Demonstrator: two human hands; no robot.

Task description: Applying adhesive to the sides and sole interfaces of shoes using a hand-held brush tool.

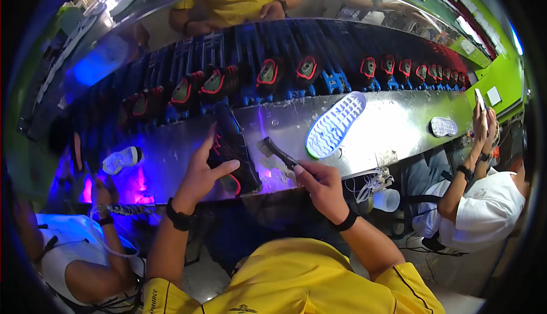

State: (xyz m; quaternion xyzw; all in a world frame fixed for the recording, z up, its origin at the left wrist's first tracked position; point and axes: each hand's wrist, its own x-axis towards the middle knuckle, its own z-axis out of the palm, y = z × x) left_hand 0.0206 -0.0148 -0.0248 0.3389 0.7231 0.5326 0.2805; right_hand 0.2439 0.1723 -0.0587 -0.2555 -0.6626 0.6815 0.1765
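Observation:
My left hand (200, 172) grips the near left side of a dark shoe (232, 143) with red trim, its thumb stretched across the shoe. The shoe stands over the metal worktop, and part of it lies in shadow. In my right hand (325, 187) is a small dark-handled brush (279, 152), its head pointing left toward the shoe with a gap between them. Right of the brush, a large white and blue shoe sole (336, 126) lies tread up on the worktop (279, 114).
Beyond the worktop runs a row of dark shoes (268, 72) with red trim, on blue holders (334, 80). A white shoe (121, 160) and a person's arm (114, 243) are at left. At right are a small sole (443, 126), a white cup (386, 200) and another person's hands (484, 126).

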